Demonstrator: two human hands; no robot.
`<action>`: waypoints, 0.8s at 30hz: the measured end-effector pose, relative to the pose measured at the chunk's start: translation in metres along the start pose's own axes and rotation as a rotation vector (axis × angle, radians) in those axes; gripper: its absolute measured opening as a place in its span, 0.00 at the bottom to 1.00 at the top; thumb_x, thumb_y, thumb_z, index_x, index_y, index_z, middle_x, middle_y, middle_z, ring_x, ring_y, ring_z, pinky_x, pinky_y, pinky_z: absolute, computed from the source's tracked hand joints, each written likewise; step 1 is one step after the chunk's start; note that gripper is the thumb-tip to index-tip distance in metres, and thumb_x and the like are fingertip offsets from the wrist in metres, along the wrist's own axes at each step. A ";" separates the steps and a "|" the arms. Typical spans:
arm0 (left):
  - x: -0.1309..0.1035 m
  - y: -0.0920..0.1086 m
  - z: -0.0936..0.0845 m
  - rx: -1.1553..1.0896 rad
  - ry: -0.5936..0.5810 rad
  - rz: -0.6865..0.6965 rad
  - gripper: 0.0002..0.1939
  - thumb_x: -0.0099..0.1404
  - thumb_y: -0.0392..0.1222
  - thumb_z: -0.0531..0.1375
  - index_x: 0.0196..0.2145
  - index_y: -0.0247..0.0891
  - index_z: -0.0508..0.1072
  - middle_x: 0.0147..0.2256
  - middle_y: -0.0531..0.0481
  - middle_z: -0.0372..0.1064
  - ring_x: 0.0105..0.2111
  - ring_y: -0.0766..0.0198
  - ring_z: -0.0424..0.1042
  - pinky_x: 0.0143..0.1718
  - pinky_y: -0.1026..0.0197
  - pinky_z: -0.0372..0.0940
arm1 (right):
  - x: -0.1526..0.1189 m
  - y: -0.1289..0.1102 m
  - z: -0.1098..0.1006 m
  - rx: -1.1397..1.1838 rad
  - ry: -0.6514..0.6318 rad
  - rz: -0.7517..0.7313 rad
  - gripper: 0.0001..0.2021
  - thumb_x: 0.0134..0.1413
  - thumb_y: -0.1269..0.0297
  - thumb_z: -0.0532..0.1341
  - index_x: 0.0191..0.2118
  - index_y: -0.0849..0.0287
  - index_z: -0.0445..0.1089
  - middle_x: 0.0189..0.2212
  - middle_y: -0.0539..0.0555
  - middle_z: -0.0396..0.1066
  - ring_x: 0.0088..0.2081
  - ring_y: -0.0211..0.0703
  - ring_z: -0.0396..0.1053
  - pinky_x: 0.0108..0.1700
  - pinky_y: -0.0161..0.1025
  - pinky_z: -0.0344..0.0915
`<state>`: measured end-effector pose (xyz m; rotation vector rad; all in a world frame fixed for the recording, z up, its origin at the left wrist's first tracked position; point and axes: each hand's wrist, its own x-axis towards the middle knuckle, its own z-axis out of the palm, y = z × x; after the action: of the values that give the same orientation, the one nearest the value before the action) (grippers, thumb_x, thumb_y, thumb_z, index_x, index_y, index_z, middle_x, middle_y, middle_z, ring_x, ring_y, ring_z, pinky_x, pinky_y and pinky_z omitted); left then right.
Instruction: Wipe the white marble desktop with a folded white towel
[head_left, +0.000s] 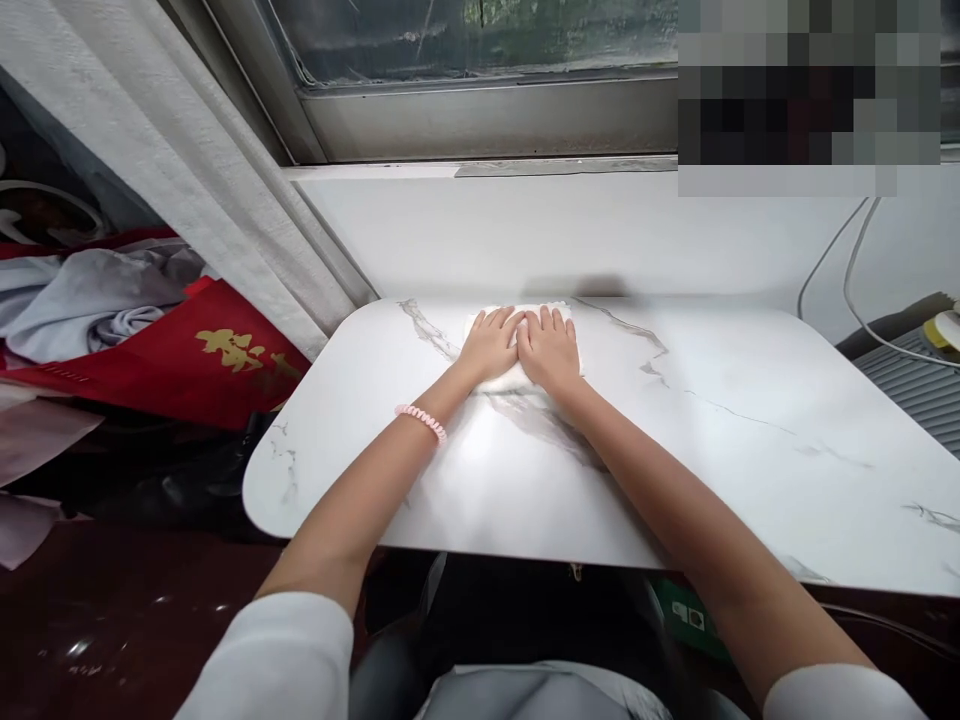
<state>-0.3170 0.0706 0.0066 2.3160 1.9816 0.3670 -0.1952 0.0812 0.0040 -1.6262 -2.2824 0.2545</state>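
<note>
A white cloth (514, 381) lies folded on the marble-patterned white table (360, 430), close to its far edge. My left hand (491, 345) rests flat on the cloth's left part, fingers stretched out and pointing away from me. On the cloth's right part lies my right hand (550, 348), also flat with its fingers slightly spread. The two hands touch or nearly touch at the thumbs. Both palms face down, so the cloth's middle is mostly covered. A pink coiled band (421, 422) circles my left wrist.
Behind the table stands a white wall (525, 235) below a window (480, 40). A pale curtain (187, 130) hangs at the left, beside a red bag (217, 350) with grey fabric (105, 295). Cables (851, 260) run down at the right near a grey ridged surface (911, 385).
</note>
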 end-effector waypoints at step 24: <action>-0.217 -0.038 -0.047 0.060 -0.003 -0.099 0.33 0.74 0.50 0.41 0.71 0.33 0.46 0.70 0.38 0.46 0.71 0.52 0.40 0.70 0.41 0.38 | -0.134 -0.105 -0.020 0.336 -0.582 -0.198 0.41 0.66 0.37 0.34 0.74 0.60 0.35 0.74 0.60 0.22 0.71 0.59 0.12 0.69 0.61 0.18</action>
<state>-0.3943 -0.1410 0.0146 2.2399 2.1235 0.3010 -0.2408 -0.0814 0.0361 -1.2519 -2.5897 1.1181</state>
